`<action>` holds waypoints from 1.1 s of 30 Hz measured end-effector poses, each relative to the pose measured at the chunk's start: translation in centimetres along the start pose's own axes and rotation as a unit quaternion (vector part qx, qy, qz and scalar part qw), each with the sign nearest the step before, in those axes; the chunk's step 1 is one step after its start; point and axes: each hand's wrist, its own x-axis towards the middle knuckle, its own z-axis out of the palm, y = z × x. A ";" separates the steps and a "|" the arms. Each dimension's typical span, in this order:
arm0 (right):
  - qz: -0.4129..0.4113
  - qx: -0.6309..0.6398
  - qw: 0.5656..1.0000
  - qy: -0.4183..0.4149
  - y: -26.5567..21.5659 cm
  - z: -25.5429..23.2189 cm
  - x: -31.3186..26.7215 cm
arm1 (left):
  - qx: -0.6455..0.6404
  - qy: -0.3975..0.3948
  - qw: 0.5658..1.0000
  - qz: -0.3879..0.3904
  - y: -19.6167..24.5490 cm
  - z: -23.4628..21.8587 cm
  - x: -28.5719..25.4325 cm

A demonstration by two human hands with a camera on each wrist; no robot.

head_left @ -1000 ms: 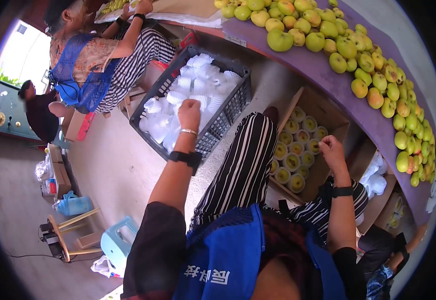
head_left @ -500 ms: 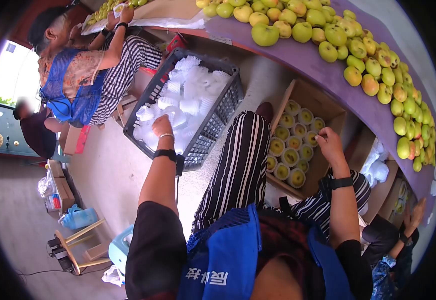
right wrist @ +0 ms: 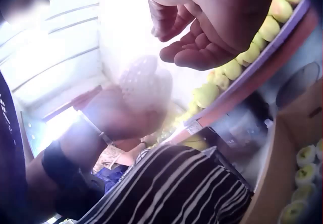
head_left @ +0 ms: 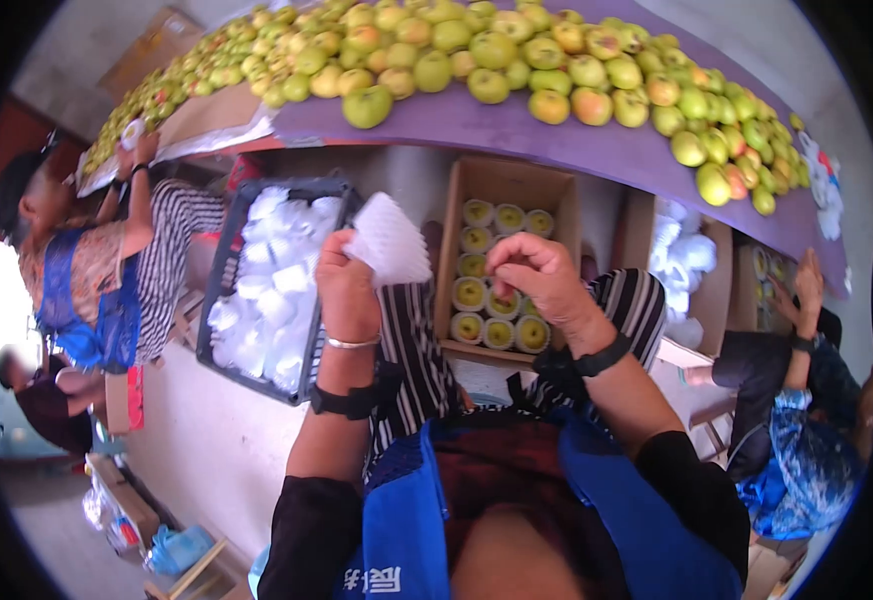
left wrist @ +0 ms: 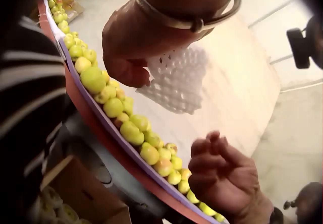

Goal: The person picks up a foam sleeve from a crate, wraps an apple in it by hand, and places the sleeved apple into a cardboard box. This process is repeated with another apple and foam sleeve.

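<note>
My left hand (head_left: 348, 290) pinches a white foam net sleeve (head_left: 389, 243) by its edge and holds it up above my knee. In the left wrist view the sleeve (left wrist: 177, 80) spreads out flat from the fingertips. My right hand (head_left: 541, 280) hovers over a cardboard box (head_left: 566, 200) of apples, its fingers loosely bent with nothing between them. Inside the box, apples (head_left: 469, 293) sit in rows, each in a white foam sleeve. A dark plastic crate (head_left: 218, 290) heaped with white foam sleeves (head_left: 274, 290) stands left of my left hand.
A curved purple-covered table (head_left: 436, 125) runs across the front, piled with loose green-yellow apples (head_left: 546, 80). To the right is another box with white foam sleeves (head_left: 681, 250). A seated person (head_left: 86, 270) works at the left; another person (head_left: 796, 440) sits at the right.
My left hand has come out of the crate with a foam sleeve and moved right, toward my right hand. The head view has turned, so the crate and box appear farther left.
</note>
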 end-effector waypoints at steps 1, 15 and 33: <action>-0.002 -0.006 1.000 0.015 0.5 -0.1 -0.2 | 0.016 -0.020 0.999 -0.023 -1.4 1.4 -0.7; -0.010 -0.213 0.969 0.125 9.1 -4.1 -0.4 | 0.388 -0.227 0.888 0.093 -15.2 1.9 -2.0; 0.106 0.352 0.911 0.187 7.9 -6.0 0.2 | -0.186 -0.148 0.882 -0.407 -14.3 0.8 -0.7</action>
